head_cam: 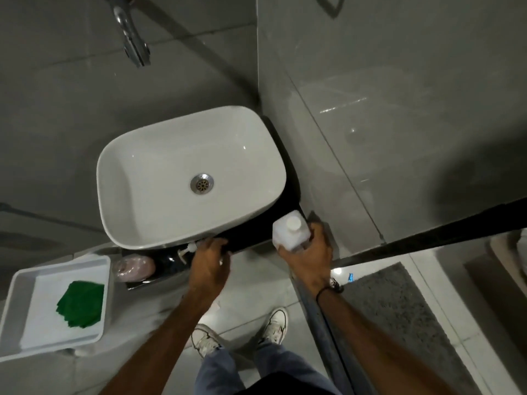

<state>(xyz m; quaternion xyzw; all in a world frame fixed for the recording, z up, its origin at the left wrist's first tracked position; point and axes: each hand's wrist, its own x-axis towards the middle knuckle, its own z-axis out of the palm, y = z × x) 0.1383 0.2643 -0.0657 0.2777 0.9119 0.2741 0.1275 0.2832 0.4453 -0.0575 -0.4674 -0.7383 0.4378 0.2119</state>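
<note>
A white basin [159, 178] stands on a black counter [251, 238] against a grey tiled wall. My right hand [309, 258] grips a white plastic bottle [288, 233] with a white cap, upright at the counter's right front corner. My left hand [209, 263] is at the counter's front edge, back of the hand up, fingers bent onto the black top. Its thumb lies close to a white pump head [187, 248] on a dark dispenser bottle. Whether that hand holds anything is hidden.
A white tray [17, 283] at lower left holds a folded green cloth [81, 303]. A pink round object [134, 268] lies left of the dispenser. A chrome tap [134, 41] juts from the wall above. A black rail [427, 235] and grey mat [399, 315] are on the right.
</note>
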